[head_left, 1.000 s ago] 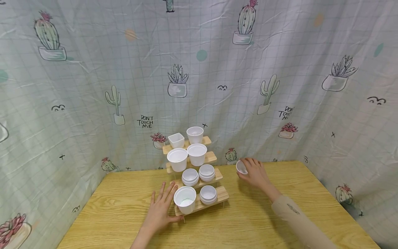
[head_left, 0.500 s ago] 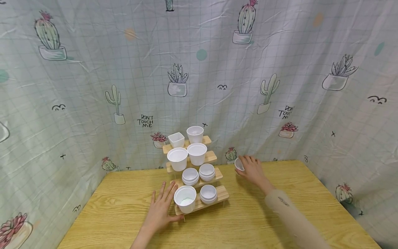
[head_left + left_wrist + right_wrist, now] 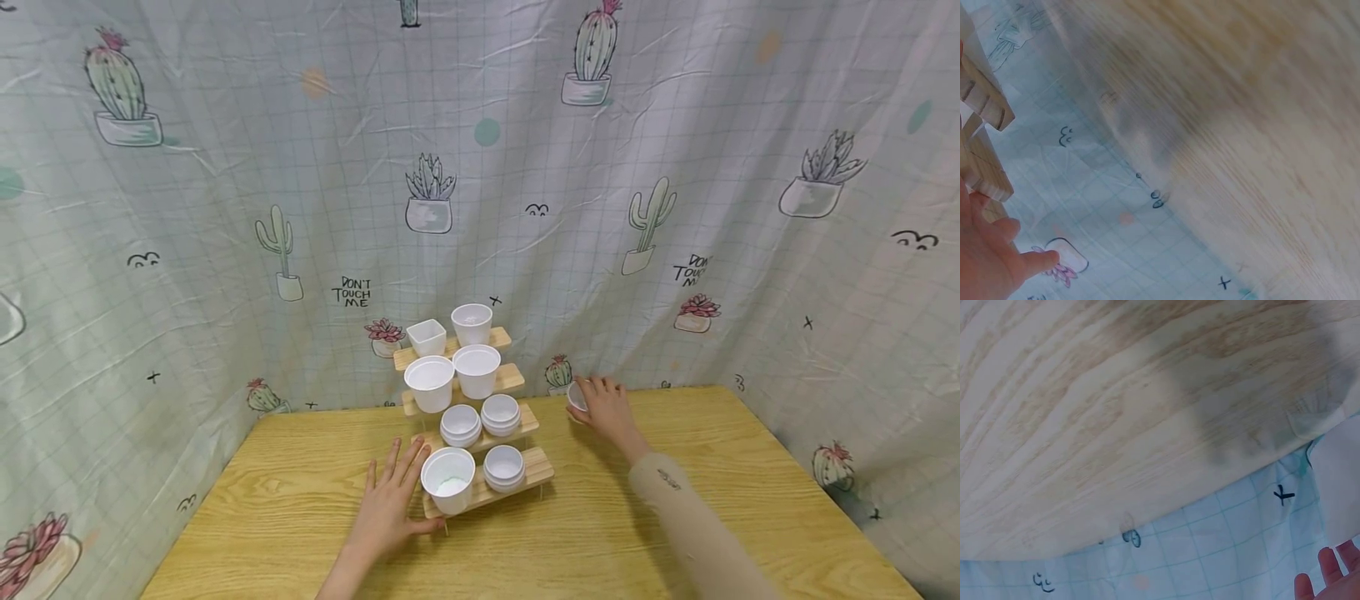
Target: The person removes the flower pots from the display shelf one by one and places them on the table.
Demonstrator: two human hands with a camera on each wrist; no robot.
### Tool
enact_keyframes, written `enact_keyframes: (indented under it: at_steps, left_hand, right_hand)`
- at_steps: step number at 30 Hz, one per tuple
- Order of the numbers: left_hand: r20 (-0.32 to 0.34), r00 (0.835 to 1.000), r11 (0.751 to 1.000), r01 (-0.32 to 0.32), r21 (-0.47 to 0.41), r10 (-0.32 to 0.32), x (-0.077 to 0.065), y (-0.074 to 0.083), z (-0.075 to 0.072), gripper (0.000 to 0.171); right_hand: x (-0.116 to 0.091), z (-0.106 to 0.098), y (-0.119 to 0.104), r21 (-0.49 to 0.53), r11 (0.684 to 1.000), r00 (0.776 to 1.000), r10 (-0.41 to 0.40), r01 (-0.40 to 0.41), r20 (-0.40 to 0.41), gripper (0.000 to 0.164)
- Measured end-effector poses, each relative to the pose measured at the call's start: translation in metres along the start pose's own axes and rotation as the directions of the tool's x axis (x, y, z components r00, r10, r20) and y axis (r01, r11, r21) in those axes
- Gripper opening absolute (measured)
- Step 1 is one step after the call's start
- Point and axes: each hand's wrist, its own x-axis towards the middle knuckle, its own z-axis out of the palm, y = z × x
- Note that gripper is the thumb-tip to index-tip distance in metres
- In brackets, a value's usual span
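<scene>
A four-step wooden display stand (image 3: 517, 380) bears white pots in pairs on its steps. At its lower left my left hand (image 3: 384, 508) spreads its fingers, with the thumb by the front leg and the fingertips beside a large round pot (image 3: 448, 482) on the lowest step. The left wrist view has my left hand (image 3: 988, 256) beside the step ends. To the right of the stand, near the table's back edge, my right hand (image 3: 609, 414) holds a small white cup (image 3: 576, 397), fingers over its rim and partly hiding it. In the right wrist view my right fingers (image 3: 1329, 567) lie along the cup (image 3: 1340, 481).
A small round pot (image 3: 504, 468) shares the lowest step, and a square pot (image 3: 427, 338) stands on the top one. Wood-grain table (image 3: 600, 533) extends around the stand. A cactus-print curtain (image 3: 487, 183) closes in the back and sides.
My right hand has shifted slightly left and back with the white cup, then stayed almost still. My left hand and the pots on the stand keep their places.
</scene>
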Motion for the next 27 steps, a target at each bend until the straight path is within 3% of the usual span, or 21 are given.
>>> enact_keyframes:
  at_steps: [12,27]
  left_hand:
    - [0.016,1.000,1.000,0.013,-0.008,-0.013,0.0007,0.0006,-0.0005,0.112]
    - [0.012,1.000,1.000,0.012,-0.005,-0.012,-0.0003,0.0012,-0.0013,0.112]
  right_hand:
    - [-0.0042,0.0056,0.0051,-0.006,1.000,0.999,-0.011,0.011,-0.033,0.054]
    - [-0.0090,0.0103,0.0053,-0.014,1.000,0.999,0.021,-0.021,0.025,0.052]
